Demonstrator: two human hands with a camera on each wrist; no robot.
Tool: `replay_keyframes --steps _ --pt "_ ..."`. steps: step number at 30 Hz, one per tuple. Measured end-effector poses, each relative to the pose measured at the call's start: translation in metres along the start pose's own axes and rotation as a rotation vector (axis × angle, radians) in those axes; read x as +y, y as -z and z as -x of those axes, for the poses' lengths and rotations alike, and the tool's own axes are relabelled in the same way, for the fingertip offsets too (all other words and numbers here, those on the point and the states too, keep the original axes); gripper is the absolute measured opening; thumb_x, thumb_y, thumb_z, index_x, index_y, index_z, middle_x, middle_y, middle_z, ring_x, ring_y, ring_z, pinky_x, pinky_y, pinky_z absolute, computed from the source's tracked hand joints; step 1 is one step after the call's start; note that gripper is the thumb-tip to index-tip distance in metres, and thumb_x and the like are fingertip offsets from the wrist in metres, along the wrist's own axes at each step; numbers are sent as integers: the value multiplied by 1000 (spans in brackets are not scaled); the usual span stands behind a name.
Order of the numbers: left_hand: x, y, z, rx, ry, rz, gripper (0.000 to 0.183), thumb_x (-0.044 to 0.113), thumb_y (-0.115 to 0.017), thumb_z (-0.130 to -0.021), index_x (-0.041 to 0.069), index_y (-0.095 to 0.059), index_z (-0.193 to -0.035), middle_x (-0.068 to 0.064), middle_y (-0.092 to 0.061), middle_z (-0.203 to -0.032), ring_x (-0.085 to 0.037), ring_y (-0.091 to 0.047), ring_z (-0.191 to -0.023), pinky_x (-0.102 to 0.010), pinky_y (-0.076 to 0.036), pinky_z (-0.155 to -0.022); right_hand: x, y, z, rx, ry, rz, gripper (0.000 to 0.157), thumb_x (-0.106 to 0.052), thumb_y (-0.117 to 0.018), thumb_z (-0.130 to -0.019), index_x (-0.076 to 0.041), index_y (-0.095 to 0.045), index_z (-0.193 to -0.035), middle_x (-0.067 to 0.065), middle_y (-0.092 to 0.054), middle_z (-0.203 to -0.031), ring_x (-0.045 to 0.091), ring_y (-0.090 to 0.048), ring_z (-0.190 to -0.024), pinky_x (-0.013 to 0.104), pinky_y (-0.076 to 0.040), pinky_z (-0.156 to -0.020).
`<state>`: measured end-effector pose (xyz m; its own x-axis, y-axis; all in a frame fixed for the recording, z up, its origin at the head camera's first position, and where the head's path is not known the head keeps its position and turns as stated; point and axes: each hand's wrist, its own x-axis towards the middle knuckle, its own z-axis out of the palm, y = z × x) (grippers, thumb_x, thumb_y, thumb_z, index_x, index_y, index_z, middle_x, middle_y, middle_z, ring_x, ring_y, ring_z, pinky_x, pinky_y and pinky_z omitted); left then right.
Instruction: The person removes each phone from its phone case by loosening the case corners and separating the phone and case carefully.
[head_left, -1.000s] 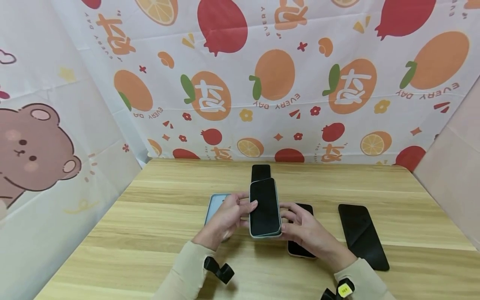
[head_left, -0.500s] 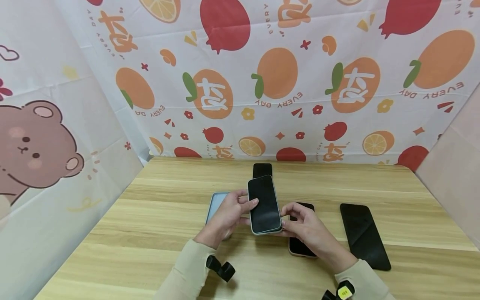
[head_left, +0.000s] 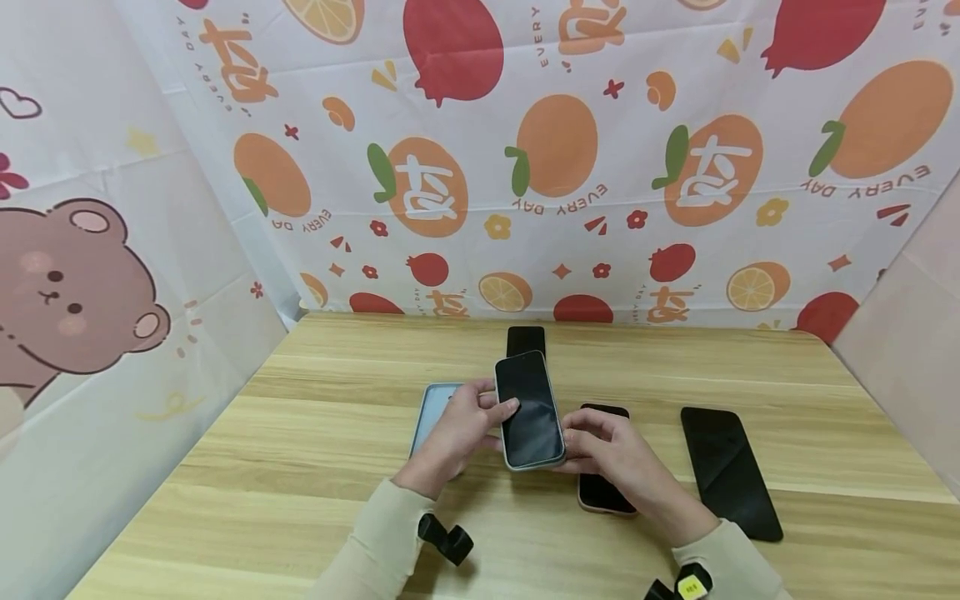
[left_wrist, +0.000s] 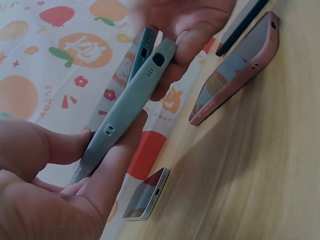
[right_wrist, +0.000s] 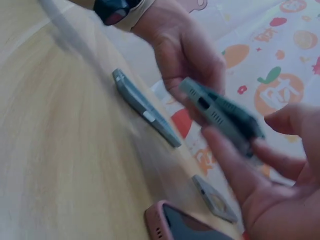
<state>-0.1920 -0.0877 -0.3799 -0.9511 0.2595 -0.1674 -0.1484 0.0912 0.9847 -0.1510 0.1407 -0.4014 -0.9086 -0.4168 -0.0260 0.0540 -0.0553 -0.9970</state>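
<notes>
My left hand [head_left: 457, 425] grips a dark-screened smartphone [head_left: 531, 408] and its pale green phone case [left_wrist: 125, 110] together above the table, thumb on the screen. Seen from the left wrist, the teal phone edge [left_wrist: 144, 47] stands tilted out of the case along one side, leaving a gap. My right hand [head_left: 622, 454] holds the lower right edge with curled fingers; in the right wrist view, its fingertips touch the case and phone, partly blurred. A light blue phone case [head_left: 427, 421] lies on the table, partly hidden behind my left hand.
On the wooden table [head_left: 300, 467] lie a phone in a pink case [head_left: 602, 496] under my right hand, a large black phone [head_left: 731, 475] further right, and another dark phone [head_left: 527, 340] at the back. A fruit-printed cloth [head_left: 480, 167] hangs behind.
The held phone and case have shifted slightly up and turned a little. My right hand's fingers have curled closer at their lower right edge. The phones on the table have stayed put.
</notes>
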Motion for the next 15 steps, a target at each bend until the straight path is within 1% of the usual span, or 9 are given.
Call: replay_keyframes --steps 4,6,9,12,15 --pt "-1 -6 0 20 -14 -57 44 14 -62 -98 -3 -47 -136 -17 -70 -113 -17 -70 -83 -36 -60 -60 -5 -3 1 54 -58 71 43 -28 -65 -97 8 -59 -120 15 -65 -107 24 -71 -89 40 -60 -82" --pt "-1 -9 0 29 -22 -79 45 13 -64 -97 -3 -46 -135 -18 -70 -112 -18 -71 -81 -38 -60 -60 -6 -4 2 84 -75 127 41 -29 -68 -95 6 -60 -115 15 -65 -104 23 -71 -86 40 -61 -78" --pt "-2 -13 2 36 -28 -113 46 12 -65 -96 -3 -45 -135 -18 -69 -108 -18 -71 -78 -40 -61 -60 -6 -7 2 119 -74 205 36 -24 -70 -94 7 -59 -108 17 -64 -104 22 -71 -81 40 -62 -74" --pt "-1 -15 3 38 -29 -146 50 12 -66 -95 -3 -42 -137 -18 -69 -106 -19 -71 -79 -40 -61 -61 -6 -9 2 182 -75 333 28 -21 -72 -92 2 -59 -101 13 -64 -96 18 -68 -77 35 -61 -70" --pt "0 -16 6 43 -28 -164 52 14 -66 -95 -2 -41 -138 -18 -69 -105 -20 -72 -80 -40 -61 -61 -7 -12 3 251 -75 465 23 -21 -74 -90 -4 -61 -96 7 -61 -87 15 -59 -75 27 -54 -65"
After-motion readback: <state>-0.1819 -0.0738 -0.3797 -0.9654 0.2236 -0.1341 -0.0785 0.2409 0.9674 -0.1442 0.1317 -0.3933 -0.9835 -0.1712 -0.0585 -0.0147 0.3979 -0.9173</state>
